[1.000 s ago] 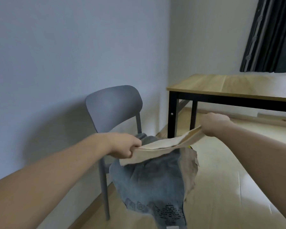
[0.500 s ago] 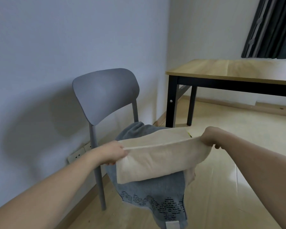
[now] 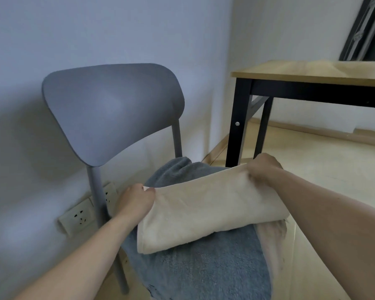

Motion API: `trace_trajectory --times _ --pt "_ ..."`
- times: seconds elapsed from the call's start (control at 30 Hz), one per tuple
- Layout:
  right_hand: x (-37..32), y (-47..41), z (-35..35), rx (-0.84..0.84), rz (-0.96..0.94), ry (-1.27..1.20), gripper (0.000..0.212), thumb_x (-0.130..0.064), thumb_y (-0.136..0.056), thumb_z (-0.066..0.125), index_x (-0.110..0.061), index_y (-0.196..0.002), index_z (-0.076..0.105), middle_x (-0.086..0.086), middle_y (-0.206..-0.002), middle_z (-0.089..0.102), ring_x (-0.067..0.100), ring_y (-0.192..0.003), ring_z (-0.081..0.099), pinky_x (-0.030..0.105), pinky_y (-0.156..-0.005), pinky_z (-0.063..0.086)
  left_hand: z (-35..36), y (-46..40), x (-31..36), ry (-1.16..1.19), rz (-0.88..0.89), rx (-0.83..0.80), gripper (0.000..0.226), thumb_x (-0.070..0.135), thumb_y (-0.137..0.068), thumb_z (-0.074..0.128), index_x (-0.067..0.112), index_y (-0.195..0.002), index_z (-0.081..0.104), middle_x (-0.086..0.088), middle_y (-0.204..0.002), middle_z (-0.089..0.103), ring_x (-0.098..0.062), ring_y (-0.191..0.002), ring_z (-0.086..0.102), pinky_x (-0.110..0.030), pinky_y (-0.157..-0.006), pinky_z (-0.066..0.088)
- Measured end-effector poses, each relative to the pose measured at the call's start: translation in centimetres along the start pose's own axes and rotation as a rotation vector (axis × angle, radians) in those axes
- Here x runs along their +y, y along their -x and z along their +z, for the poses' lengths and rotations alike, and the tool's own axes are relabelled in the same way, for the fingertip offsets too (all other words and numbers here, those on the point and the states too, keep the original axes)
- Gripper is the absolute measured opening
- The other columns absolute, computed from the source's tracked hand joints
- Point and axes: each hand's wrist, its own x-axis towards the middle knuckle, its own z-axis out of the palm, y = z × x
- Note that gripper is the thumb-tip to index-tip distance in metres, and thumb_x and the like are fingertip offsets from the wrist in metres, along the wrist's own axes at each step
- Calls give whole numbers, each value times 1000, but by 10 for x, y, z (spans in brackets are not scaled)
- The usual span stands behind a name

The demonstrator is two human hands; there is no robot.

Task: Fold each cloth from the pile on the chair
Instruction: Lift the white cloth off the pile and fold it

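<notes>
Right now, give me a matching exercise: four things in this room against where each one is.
Things:
1. cream cloth
2. grey-blue towel
3. wall socket
4. table

Places:
A. low on the wall behind the chair leg
B. standing right of the chair
C. gripped at its far corners by the left hand and right hand
D. draped over the chair seat

Pairs: 1-C, 2-D, 3-A, 4-B
</notes>
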Motion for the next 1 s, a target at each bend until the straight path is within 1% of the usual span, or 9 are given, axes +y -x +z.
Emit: trace_trajectory --times 0.13,0.33,0.53,0.6,0.67,0.73,0.83,0.9,1.0 --pt "9 -6 22 60 -56 81 24 -14 -90 43 -15 -66 44 4 -78 51 26 -78 53 30 -65 39 14 1 -6 -156 19 75 39 33 -97 36 10 -121 55 -10 -127 52 -30 -111 52 -35 -82 41" --pt "9 -13 22 71 -77 -20 24 -13 -91 44 -14 -66 44 4 -73 48 24 -72 50 29 -60 36 20 2 -6 -101 83 126 20 29 -99 33 13 -98 44 -15 -116 58 -35 -105 53 -37 -75 36" --pt "4 -15 24 30 67 -393 11 -9 -88 43 -3 -85 52 11 -78 53 32 -77 53 33 -69 43 22 -1 -6 40 84 162 2 15 -96 39 12 -97 40 -17 -113 57 -36 -101 52 -36 -74 34" --pt "3 -16 25 -5 92 -425 16 -7 -86 42 1 -94 54 14 -84 55 33 -79 54 33 -70 43 23 -3 -8 36 101 117 15 8 -91 40 15 -103 44 -12 -111 58 -32 -97 51 -37 -77 40" --pt "1 -17 26 -49 108 -463 35 -9 -85 43 5 -116 50 14 -89 55 31 -81 54 32 -69 42 20 -5 -7 -50 108 37 29 8 -85 40 18 -109 52 -8 -116 58 -30 -105 52 -39 -87 44" --pt "0 -17 26 -90 133 -506 56 -17 -85 46 2 -136 33 12 -92 52 28 -82 52 29 -65 40 16 -7 -1 -210 118 -21 31 13 -82 42 17 -110 57 -8 -118 58 -31 -110 51 -39 -92 44" --pt "2 -19 27 -111 71 -477 42 -22 -85 48 3 -119 47 12 -86 54 27 -76 52 31 -63 40 10 -9 12 -460 193 -47 22 28 -82 41 16 -92 58 -8 -108 63 -30 -106 52 -38 -90 42" --pt "4 -21 29 -83 -36 -331 28 -17 -90 43 3 -105 56 19 -95 57 28 -81 49 33 -69 39 8 -11 20 -615 257 -59 22 34 -84 37 18 -83 53 -7 -103 64 -30 -104 53 -38 -90 38" --pt "4 -20 32 -2 -174 -205 29 -13 -98 36 0 -111 59 17 -116 57 30 -99 52 33 -82 41 11 -16 26 -713 351 -70 30 41 -90 33 20 -86 54 -6 -103 66 -27 -97 57 -36 -84 39"
